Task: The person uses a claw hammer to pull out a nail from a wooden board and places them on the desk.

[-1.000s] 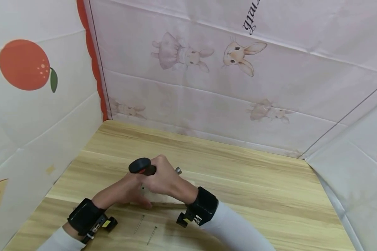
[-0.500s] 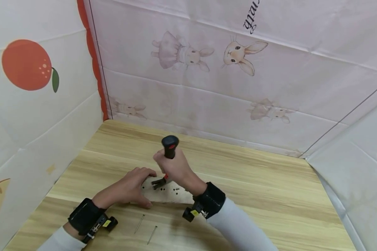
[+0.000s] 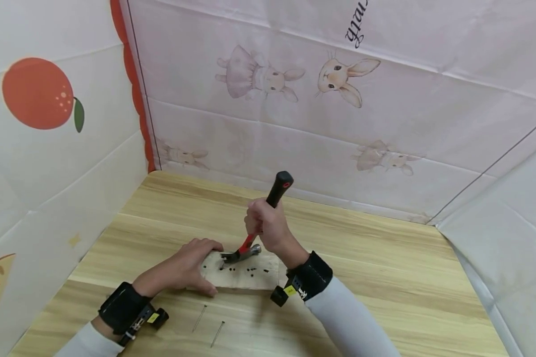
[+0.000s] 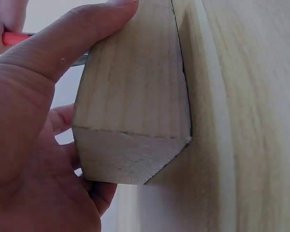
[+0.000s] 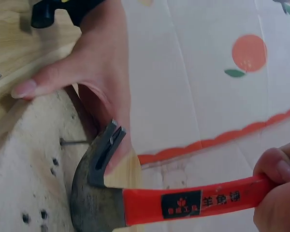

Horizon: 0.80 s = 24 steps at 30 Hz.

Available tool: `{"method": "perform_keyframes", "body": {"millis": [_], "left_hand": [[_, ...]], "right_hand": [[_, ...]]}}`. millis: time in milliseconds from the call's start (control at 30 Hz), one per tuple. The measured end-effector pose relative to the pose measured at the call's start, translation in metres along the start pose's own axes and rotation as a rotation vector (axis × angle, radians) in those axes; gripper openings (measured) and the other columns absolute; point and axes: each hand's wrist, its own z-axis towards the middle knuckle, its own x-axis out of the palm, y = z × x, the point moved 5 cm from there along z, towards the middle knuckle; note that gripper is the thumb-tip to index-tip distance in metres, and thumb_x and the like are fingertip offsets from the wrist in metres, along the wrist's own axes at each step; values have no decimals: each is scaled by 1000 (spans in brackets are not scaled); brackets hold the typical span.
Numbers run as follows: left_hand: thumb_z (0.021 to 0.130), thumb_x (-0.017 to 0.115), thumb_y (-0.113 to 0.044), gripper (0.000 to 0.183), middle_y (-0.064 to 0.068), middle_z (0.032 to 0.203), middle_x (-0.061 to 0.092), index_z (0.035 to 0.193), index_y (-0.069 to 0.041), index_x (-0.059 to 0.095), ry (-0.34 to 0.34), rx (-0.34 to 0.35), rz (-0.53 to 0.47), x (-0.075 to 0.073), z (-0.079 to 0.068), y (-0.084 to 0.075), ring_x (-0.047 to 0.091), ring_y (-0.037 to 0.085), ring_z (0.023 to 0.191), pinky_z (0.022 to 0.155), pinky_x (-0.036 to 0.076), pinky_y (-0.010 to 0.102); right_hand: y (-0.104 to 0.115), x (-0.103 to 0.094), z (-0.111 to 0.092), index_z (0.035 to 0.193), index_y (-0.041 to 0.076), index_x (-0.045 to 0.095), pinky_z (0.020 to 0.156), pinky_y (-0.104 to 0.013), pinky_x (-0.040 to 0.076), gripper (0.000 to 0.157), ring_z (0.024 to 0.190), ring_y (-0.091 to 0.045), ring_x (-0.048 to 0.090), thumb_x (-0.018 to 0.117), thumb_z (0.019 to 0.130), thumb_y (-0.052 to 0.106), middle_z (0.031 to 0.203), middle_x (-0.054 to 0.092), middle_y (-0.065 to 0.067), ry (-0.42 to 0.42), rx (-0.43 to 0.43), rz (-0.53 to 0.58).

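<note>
A pale wooden block [image 3: 250,280] with several dark holes in its top lies on the table. My left hand [image 3: 186,265] grips its left end, thumb on the near side and fingers on the far side, as the left wrist view confirms. My right hand [image 3: 270,225] holds a claw hammer [image 3: 248,244] by its black and red handle, which tilts up to the right. The hammer's head rests against the block's top. In the right wrist view a nail [image 5: 76,142] sticks out of the block and reaches the hammer's claw; the claw partly hides its far end.
Two loose nails lie on the wood-grain table [image 3: 362,277] in front of the block: one nail [image 3: 199,318] to the left, another nail [image 3: 217,334] nearer. Printed cloth walls [image 3: 268,144] stand along the table's back and sides.
My right hand has swung the hammer's handle from leaning left, through upright, to tilting right, bringing the claw and the block's holes into sight. The left hand and the block have hardly moved.
</note>
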Motion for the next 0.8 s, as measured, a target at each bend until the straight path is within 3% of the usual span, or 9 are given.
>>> {"method": "perform_keyframes", "body": {"millis": [300, 500, 800], "left_hand": [[61, 98, -51, 98, 5, 143, 60, 142, -15, 55, 8, -14, -4, 2, 1, 0, 50, 25, 126, 102, 46, 50], [60, 98, -50, 100, 6, 144, 60, 143, -15, 55, 10, -15, 18, 2, 1, -1, 51, 25, 125, 102, 46, 48], [60, 98, -49, 100, 8, 143, 60, 142, -11, 56, 5, -21, 15, -1, 1, -4, 52, 27, 126, 101, 47, 49]], "right_hand": [[0, -33, 2, 58, 15, 17, 49, -36, 5, 41, 45, -16, 10, 33, 96, 10, 54, 12, 2, -36, 14, 209], [-3, -49, -1, 57, 17, 17, 49, -34, 6, 43, 43, -14, 11, 28, 99, 12, 53, 13, 4, -85, 17, 238], [4, -57, -9, 57, 17, 16, 52, -33, 5, 44, 45, -13, 11, 25, 100, 11, 53, 12, 4, -115, -7, 276]]}}
